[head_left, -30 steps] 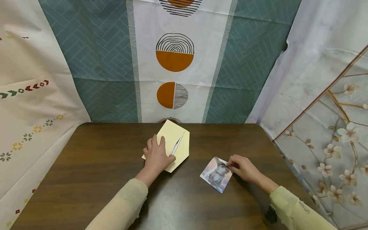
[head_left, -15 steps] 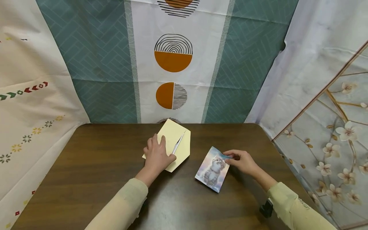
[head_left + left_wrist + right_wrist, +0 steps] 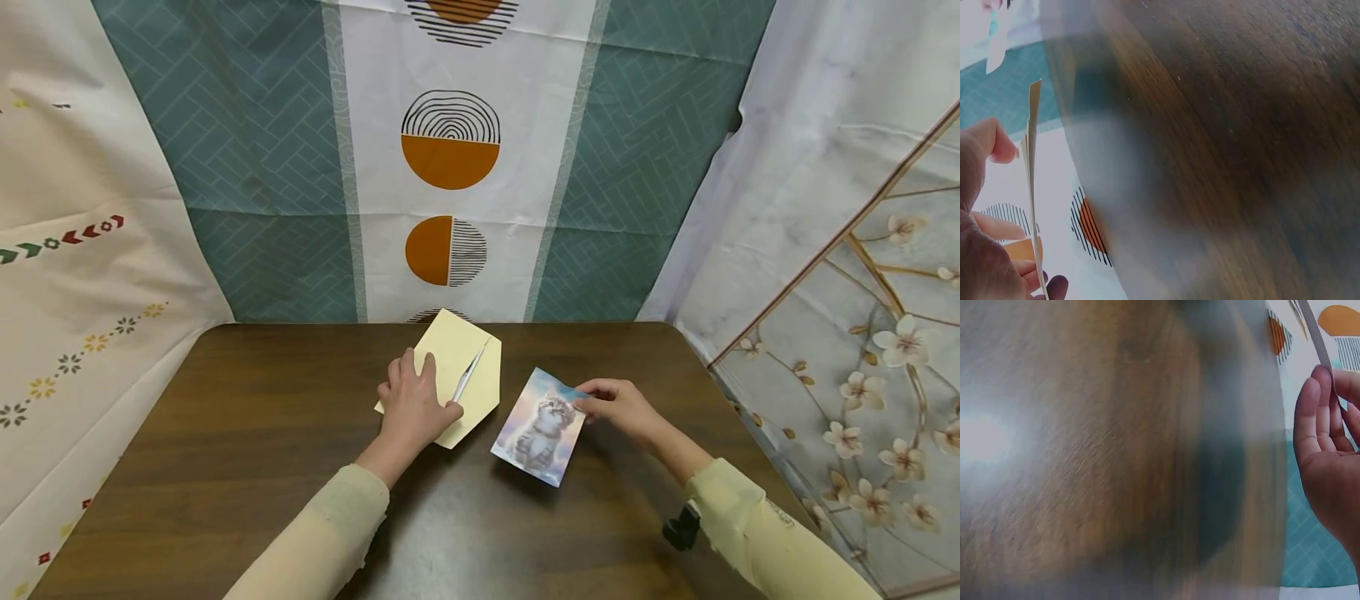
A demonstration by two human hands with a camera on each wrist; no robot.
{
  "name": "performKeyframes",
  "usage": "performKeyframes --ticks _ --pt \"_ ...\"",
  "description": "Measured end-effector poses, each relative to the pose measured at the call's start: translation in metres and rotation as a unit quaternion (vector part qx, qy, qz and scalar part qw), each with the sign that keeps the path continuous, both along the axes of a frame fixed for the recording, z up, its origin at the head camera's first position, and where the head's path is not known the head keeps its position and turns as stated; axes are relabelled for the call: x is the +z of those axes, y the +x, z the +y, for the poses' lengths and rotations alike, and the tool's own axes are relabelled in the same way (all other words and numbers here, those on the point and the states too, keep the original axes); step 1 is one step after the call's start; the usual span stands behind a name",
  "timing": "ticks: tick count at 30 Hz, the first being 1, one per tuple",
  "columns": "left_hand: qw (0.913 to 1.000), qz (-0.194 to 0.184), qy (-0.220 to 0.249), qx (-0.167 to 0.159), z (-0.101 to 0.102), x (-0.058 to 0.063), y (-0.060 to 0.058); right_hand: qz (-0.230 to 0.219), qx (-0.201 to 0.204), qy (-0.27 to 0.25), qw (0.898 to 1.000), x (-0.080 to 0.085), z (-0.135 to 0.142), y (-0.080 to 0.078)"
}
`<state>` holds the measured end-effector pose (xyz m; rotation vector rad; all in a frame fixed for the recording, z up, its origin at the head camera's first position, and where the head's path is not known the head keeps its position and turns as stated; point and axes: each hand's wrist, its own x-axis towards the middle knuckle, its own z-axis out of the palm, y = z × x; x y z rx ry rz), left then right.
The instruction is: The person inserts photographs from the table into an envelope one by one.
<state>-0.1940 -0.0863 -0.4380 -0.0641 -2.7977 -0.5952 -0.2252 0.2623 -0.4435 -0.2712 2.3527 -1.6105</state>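
Observation:
My left hand holds a pale yellow envelope up off the table, its pointed flap spread open to the right. The thumb is at the envelope's mouth, where a narrow whitish gap shows. Edge-on in the left wrist view, the envelope has its layers slightly apart near the thumb. To the right, my right hand pinches the upper right edge of a card with a kitten picture on a pastel sky. The card tilts, face toward me, a short way from the envelope. In the right wrist view only its thin edge shows.
A dark brown wooden table lies under both hands. Behind it hangs a teal and white patterned cloth. Light printed curtains close off the left and right sides.
My right hand has lifted the kitten card and carried it leftward toward the envelope, turning its face more fully into view. The left hand and envelope have barely shifted.

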Motion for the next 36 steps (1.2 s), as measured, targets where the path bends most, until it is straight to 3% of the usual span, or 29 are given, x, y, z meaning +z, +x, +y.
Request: performKeyframes --ticks 10,36 --pt "0.9999 0.002 0.01 -0.004 0.003 0.001 0.0 -0.014 0.042 -0.049 0.998 0.0 -0.013 -0.016" --pt "0.9999 0.001 0.012 -0.007 0.01 0.007 0.001 -0.04 0.074 -0.036 0.996 0.003 -0.062 -0.051"
